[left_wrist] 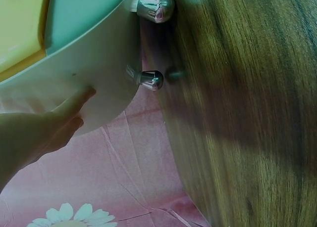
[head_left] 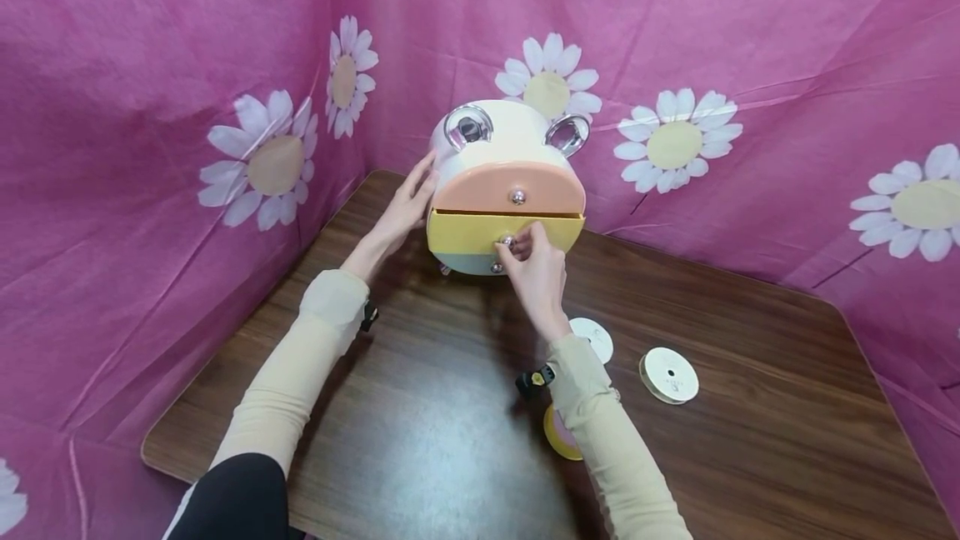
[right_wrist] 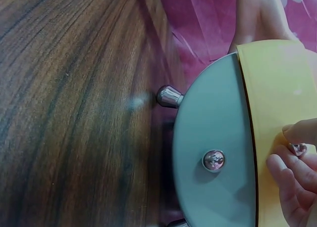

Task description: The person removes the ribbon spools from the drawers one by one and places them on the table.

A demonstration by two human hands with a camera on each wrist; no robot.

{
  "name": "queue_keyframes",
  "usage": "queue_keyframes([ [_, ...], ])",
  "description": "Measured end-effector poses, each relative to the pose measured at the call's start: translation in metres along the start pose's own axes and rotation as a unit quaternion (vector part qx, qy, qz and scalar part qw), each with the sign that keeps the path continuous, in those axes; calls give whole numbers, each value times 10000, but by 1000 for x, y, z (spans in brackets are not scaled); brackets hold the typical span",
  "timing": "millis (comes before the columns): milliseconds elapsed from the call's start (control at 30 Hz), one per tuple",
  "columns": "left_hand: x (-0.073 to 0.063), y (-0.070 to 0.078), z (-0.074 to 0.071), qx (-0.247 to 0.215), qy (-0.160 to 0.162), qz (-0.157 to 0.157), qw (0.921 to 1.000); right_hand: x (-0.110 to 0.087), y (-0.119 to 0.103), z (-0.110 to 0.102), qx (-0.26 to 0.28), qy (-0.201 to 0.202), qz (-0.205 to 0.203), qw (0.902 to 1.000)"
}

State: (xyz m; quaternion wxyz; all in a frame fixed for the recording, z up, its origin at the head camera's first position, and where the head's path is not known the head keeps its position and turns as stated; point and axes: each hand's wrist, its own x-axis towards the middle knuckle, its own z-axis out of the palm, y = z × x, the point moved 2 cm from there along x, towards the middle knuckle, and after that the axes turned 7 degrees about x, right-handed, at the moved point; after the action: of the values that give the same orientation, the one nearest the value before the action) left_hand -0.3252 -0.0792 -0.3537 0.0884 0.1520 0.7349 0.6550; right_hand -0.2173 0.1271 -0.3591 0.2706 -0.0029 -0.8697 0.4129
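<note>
A small rounded white chest of drawers [head_left: 506, 138] stands at the back of the table, with a peach top drawer [head_left: 480, 188], a yellow middle drawer [head_left: 461, 233] and a grey-green bottom drawer [right_wrist: 213, 123]. The yellow drawer is pulled out a little, leaving a dark gap along its top. My right hand [head_left: 538, 277] pinches the silver knob [right_wrist: 298, 149] of that drawer between thumb and fingers. On the chest's left side, my left hand [head_left: 402, 211] rests with fairly straight fingers against the white wall [left_wrist: 104, 73].
Two silver rings [head_left: 468, 128] stick up from the chest's top, and short metal feet [left_wrist: 151, 80] hold it off the wooden table [head_left: 405, 407]. White spools [head_left: 670, 375] and a yellow-rimmed disc [head_left: 558, 437] lie near my right forearm. Pink flowered cloth [head_left: 480, 7] hangs behind.
</note>
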Motion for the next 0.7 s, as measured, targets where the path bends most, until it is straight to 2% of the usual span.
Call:
queue_keyframes([
  [367, 0, -1, 2, -44, 50, -48, 10000, 6, 2, 3, -38, 36, 180, 9998],
  [700, 0, -1, 2, -35, 63, 37, 10000, 10, 5, 6, 3, 82, 342, 9994],
])
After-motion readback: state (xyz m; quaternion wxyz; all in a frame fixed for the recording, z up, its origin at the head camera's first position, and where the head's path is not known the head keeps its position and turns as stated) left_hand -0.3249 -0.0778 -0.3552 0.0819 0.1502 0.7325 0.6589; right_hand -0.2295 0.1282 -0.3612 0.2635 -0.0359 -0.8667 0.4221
